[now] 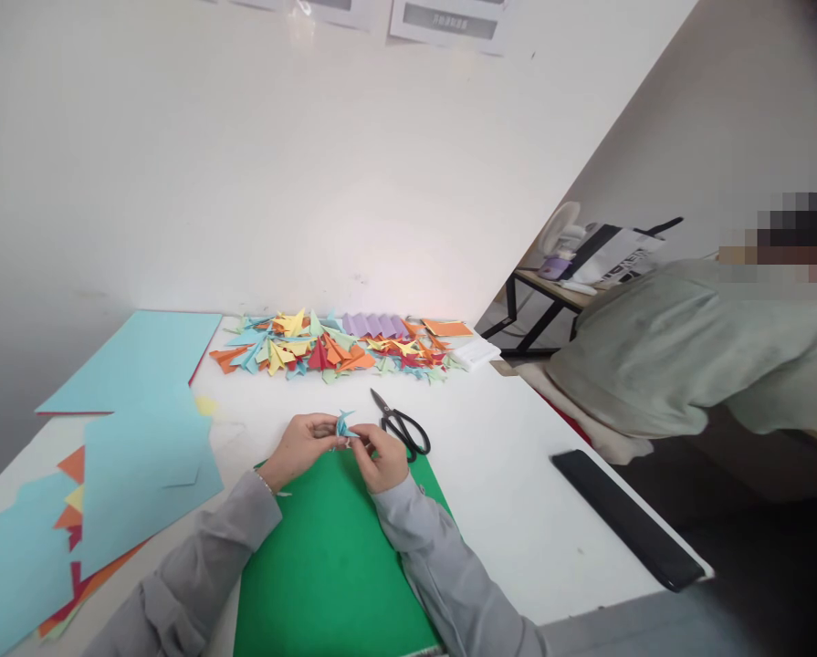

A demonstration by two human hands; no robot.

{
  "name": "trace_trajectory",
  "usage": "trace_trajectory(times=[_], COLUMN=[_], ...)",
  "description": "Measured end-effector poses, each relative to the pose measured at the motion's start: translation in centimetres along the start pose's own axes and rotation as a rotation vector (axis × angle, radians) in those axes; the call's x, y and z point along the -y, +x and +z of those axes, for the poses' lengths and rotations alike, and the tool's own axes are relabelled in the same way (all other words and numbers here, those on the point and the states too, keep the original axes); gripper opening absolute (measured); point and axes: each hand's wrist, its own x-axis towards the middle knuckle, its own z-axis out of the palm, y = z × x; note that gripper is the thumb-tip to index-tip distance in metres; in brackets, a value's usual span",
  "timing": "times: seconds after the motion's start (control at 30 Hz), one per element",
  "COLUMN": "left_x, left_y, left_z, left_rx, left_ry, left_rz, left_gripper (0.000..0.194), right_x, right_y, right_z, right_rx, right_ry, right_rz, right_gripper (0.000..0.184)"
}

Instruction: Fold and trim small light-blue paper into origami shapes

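Between both hands is a small light-blue folded paper piece [343,426] with pointed tips, perhaps an origami crane. My left hand [303,449] pinches it from the left, fingers closed. From the other side my right hand [381,456] grips it between thumb and fingers. Both hands are over the far edge of a green sheet [326,566]. Just beyond my right hand lie black-handled scissors [403,425], blades pointing away to the left. Part of the folded piece is hidden by my fingers.
Folded paper pieces in several colours [322,351] line the wall, with a purple pleated strip [373,325] among them. Blue paper sheets [144,465] cover the left side. A black bar [623,518] lies along the right edge. A person in a grey-green top [675,347] is at right.
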Motion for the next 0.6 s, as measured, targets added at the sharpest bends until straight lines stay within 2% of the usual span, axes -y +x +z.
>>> trace_trajectory(times=[0.07,0.17,0.37,0.47,0.6], left_x=[0.04,0.24,0.28,0.16,0.16], left_y=[-0.03,-0.14,-0.55,-0.67,-0.65], left_z=[0.05,0.09,0.03,-0.01,-0.07], left_rx=[-0.042,-0.094,-0.131,-0.103,-0.110], left_ry=[0.017,0.155,0.422,0.474,0.490], left_rz=[0.002,0.084,0.255,0.303,0.323], left_gripper=[0.025,0.024,0.025,0.019,0.016], right_x=[-0.09,-0.26,0.00,0.17,0.01], right_y=[0.02,0.00,0.16,0.13,-0.09], right_z=[0.09,0.18,-0.20,-0.24,0.01], right_rx=[-0.042,-0.049,0.030,0.039,0.021], right_ry=[-0.050,-0.087,-0.276,-0.319,-0.252], right_rz=[-0.041,-0.119,-0.313,-0.281,-0.174], right_gripper=[0.014,0.014,0.019,0.019,0.020])
